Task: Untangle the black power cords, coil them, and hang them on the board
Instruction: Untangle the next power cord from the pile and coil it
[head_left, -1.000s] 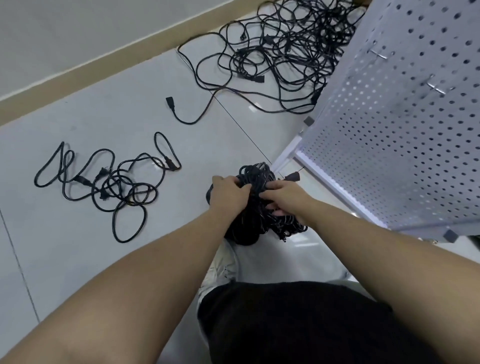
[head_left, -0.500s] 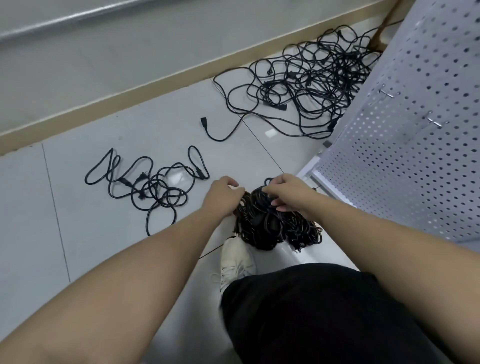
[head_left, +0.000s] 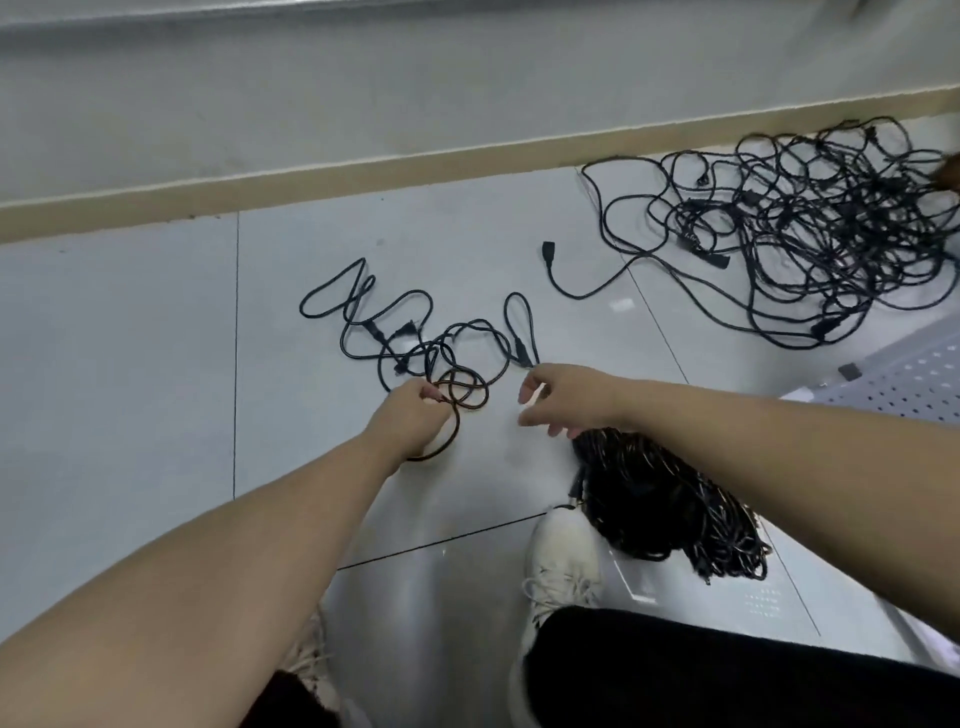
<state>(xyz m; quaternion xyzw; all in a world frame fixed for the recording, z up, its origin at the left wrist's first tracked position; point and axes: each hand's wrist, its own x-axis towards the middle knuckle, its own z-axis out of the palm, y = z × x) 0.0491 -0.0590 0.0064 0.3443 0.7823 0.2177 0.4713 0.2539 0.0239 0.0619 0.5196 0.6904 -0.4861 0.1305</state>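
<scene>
A coiled bundle of cords (head_left: 670, 512) lies on the floor (head_left: 130, 364) by the shoe (head_left: 563, 558), not yet hung on the board (head_left: 904, 387). The left hand (head_left: 415, 418) pinches a loop of the small tangle (head_left: 415, 345); the right hand (head_left: 563, 397) hovers with relaxed, parted fingers. The big tangle (head_left: 800, 234) near the wall looks untouched.

Both hands have let go of the coiled cord bundle (head_left: 670, 509), now lying beside the shoe. The left hand (head_left: 415, 415) grips the small tangle (head_left: 415, 343) on the floor; the right hand (head_left: 561, 397) reaches toward it, fingers loose.
</scene>
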